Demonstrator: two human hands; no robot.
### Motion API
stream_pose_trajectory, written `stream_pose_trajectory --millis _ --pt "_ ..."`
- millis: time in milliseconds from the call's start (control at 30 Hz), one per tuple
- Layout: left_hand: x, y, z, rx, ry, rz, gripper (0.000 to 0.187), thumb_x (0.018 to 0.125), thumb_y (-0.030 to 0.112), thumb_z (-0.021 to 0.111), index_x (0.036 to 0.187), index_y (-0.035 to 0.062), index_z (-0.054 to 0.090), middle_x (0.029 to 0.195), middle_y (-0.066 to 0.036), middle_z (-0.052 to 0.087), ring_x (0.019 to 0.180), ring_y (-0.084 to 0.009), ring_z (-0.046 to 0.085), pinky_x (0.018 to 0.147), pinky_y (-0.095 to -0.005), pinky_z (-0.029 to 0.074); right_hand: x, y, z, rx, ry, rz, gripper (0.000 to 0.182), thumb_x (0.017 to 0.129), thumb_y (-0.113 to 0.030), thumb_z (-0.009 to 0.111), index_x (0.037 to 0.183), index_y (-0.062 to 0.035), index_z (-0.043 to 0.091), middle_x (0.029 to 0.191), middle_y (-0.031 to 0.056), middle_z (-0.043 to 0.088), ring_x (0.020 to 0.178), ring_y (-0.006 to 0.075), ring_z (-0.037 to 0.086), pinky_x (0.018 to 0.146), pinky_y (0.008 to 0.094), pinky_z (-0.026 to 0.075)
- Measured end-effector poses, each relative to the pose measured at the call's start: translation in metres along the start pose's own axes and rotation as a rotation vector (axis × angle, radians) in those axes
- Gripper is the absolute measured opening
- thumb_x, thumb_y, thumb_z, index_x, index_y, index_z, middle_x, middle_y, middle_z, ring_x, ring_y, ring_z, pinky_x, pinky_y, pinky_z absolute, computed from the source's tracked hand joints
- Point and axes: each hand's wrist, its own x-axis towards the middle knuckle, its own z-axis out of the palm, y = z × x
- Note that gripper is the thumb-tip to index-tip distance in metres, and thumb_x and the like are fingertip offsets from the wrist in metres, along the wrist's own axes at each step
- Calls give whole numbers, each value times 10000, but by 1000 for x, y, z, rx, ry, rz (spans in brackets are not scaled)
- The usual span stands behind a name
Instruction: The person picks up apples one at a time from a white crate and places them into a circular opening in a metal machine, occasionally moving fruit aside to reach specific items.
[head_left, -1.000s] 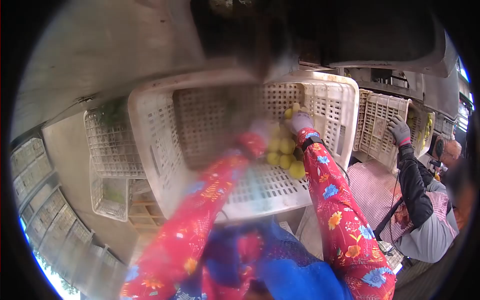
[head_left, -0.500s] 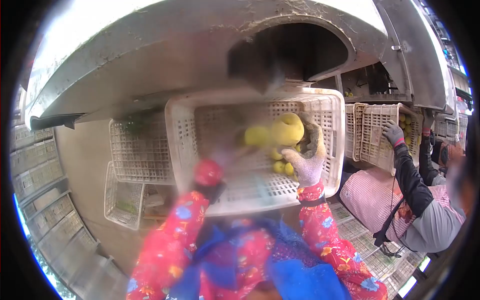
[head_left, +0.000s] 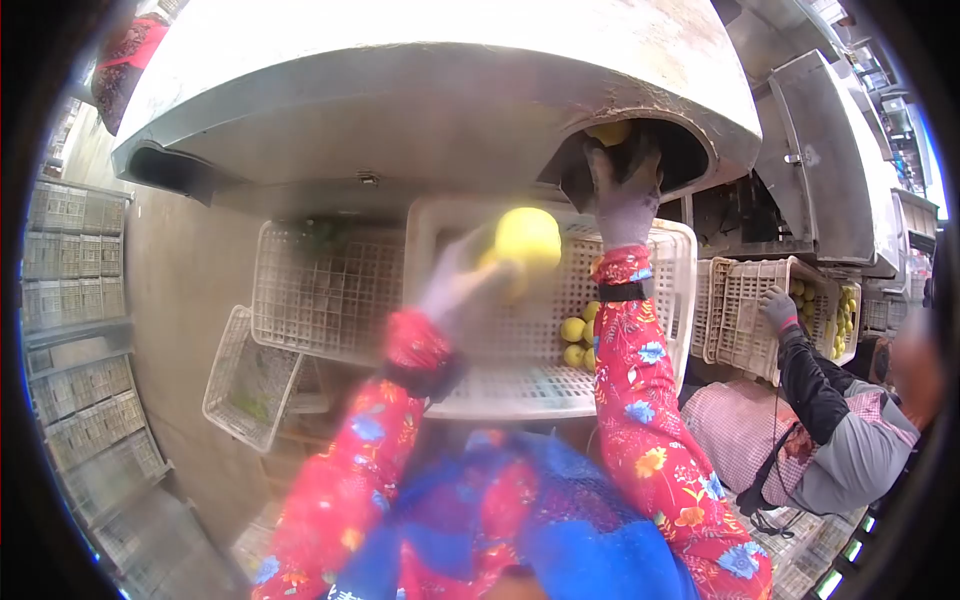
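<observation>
My left hand, gloved and blurred, is closed around yellow round fruit above the left part of a white plastic crate. Part of a second yellow fruit seems to show under it, too blurred to be sure. My right hand, in a pale dirty glove, reaches up into the dark oval opening of a metal machine. Its fingers are spread, and another yellow fruit shows at the fingertips. Several yellow fruits lie in the crate's right side, partly hidden by my right sleeve.
The metal housing overhangs the crate. Other crates stand on the left and lower left. Stacked crates line the far left. At right, a co-worker's gloved hand rests on a crate of fruit.
My right hand has left the fruit in the crate and moved up into the opening. My left hand has moved up and right and now holds yellow fruit. The view has shifted.
</observation>
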Motion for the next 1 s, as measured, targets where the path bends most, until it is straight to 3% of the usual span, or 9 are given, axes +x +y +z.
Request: stream_pose_trajectory --millis 133,300,400,600,700,733,833,900,1000 --pt "2 -10 -9 -349 -111 -156 494 1009 354 534 1353 0 540 1317 -125 597 1184 -195 584 1002 -346 476 -57 -35 -74 867 -454 22 718 800 -37 754 1432 48 426 1409 204 516 1299 252 516 1061 358 437" --pt "13 -14 3 -88 -257 -133 514 1025 348 510 1405 2 497 1329 -112 594 1204 -189 555 1029 -335 438 -97 -45 -60 702 -334 -2 805 648 -175 855 1346 22 505 1232 195 596 1152 304 591 986 409 488" --pt "14 -9 12 55 -70 -17 541 1000 359 592 1393 -5 515 1264 -110 640 1080 -151 612 920 -299 499 -76 -45 -83 109 -313 -424 802 632 -160 846 1336 25 509 1221 209 605 1128 325 607 983 415 494" --pt "31 -21 13 238 37 -22 610 1002 395 583 1428 -27 463 1301 -122 623 1114 -169 607 965 -314 481 -86 -29 -77 342 -216 -223 735 679 -144 808 1328 40 515 1239 223 609 1126 376 610 978 425 493" --pt "37 -30 11 177 236 11 463 1022 373 534 1239 -30 610 1126 -103 683 1037 -199 638 968 -325 488 -75 -32 -60 196 -98 -93 719 712 -155 821 1338 23 515 1273 197 603 1185 351 587 1023 420 467" --pt "31 -32 10 -418 228 -162 394 999 301 569 1235 -13 594 1132 -121 664 1058 -248 634 981 -354 493 -65 -31 -51 134 -54 -26 715 723 -160 830 1341 14 515 1287 184 599 1215 336 575 1044 417 454" --pt "34 -36 -5 -102 73 21 406 960 212 603 1299 0 532 1218 -145 614 1121 -284 606 998 -389 493 -13 23 13 -620 -35 -219 704 815 -437 754 1325 -6 531 1271 198 605 1168 434 559 991 510 444" --pt "36 -43 -21 263 56 76 460 938 135 616 1356 6 475 1275 -150 573 1161 -284 584 1015 -399 486 8 23 21 -540 -79 -127 725 839 -491 719 1336 -1 520 1275 212 603 1168 451 548 978 532 439" --pt "32 -3 9 -280 157 64 542 906 36 663 1397 -2 435 1278 -127 567 1169 -221 575 1021 -360 476 13 -16 -20 -141 -63 -15 639 847 -292 742 1347 29 506 1285 252 596 1227 405 551 1041 473 438"
